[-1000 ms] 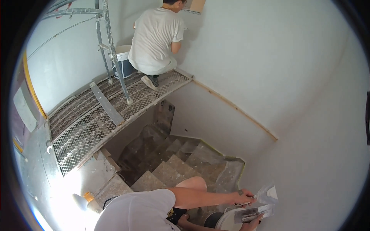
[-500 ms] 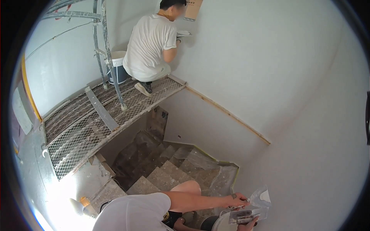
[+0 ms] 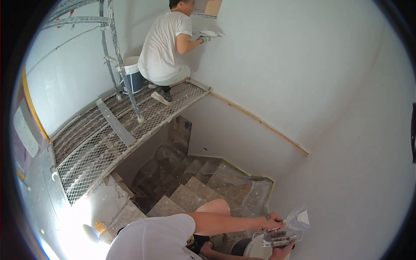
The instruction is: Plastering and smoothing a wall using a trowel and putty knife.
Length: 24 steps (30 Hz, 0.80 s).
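My left arm reaches across to the right. My left hand (image 3: 273, 221) is closed on the handle of a wide putty knife (image 3: 297, 219), whose pale blade carries a patch of white compound. Just below it, my right hand (image 3: 282, 251) grips a plastering trowel (image 3: 277, 238) by its handle, at the lower edge. The two tools are close together; whether they touch I cannot tell. Beneath them stands a white bucket (image 3: 255, 248) with a dark band, partly hidden by my hands and the trowel. My bent knee (image 3: 215, 206) shows beside my left arm.
Dusty stairs (image 3: 186, 197) descend beside me. Across the stairwell, a mesh-topped platform (image 3: 86, 173) holds a stepladder (image 3: 113, 52), a bucket (image 3: 132, 78) and a metal plank (image 3: 115, 121). A co-worker (image 3: 162, 47) crouches there, holding a compound-loaded tool (image 3: 209, 33) near the wall. A wooden strip (image 3: 260, 123) runs along the wall.
My hands and tools have shifted slightly rightward in the picture, and the knife blade has tilted. The co-worker's arm and loaded tool have moved right along the wall. The view has turned a little.
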Each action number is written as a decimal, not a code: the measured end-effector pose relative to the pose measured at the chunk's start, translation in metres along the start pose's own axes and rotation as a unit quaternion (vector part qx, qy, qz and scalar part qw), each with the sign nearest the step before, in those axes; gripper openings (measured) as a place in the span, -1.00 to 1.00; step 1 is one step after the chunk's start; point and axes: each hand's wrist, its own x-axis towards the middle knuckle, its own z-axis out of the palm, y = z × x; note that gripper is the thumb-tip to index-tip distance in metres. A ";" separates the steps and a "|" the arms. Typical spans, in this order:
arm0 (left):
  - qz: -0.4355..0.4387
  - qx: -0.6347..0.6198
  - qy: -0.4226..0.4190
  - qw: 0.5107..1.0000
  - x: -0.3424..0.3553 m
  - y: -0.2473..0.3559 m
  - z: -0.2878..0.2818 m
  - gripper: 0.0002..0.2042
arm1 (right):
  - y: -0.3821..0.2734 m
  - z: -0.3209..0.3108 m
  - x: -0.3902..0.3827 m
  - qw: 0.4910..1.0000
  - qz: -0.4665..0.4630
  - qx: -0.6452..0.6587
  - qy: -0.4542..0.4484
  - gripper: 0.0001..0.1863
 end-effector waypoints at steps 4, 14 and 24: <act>-0.005 -0.007 -0.012 1.000 -0.003 0.005 0.004 -0.73 | -0.002 -0.001 0.001 0.999 -0.013 0.023 -0.019 -0.34; -0.018 0.015 -0.020 1.000 -0.003 0.005 0.007 -0.69 | -0.001 0.031 -0.020 0.998 0.022 0.057 -0.012 -0.33; -0.031 0.047 -0.009 0.998 -0.001 0.001 0.008 -0.69 | -0.007 0.066 -0.051 0.853 -0.220 -0.389 -0.270 -0.74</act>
